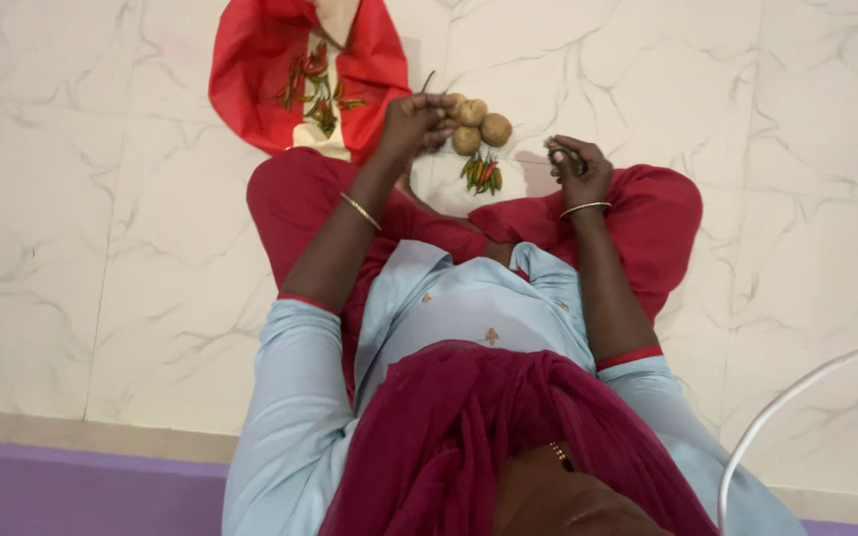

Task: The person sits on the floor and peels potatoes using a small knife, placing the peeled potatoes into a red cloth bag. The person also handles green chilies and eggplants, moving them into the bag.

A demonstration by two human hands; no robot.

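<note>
I sit cross-legged on a pale marbled floor in red trousers. My left hand is raised over my left knee with its fingers pinched on a small chilli, whose thin dark stem sticks up. My right hand rests over my right knee, closed around a green chilli. Between my hands lie three small brown potatoes and a little heap of red and green chillies on the floor. A red bag lies open beyond my left knee, with more red and green chillies on it.
A white cable curves across the lower right. A purple strip and a beige border run along the bottom left edge. My pale blue top and dark red scarf fill the lower middle.
</note>
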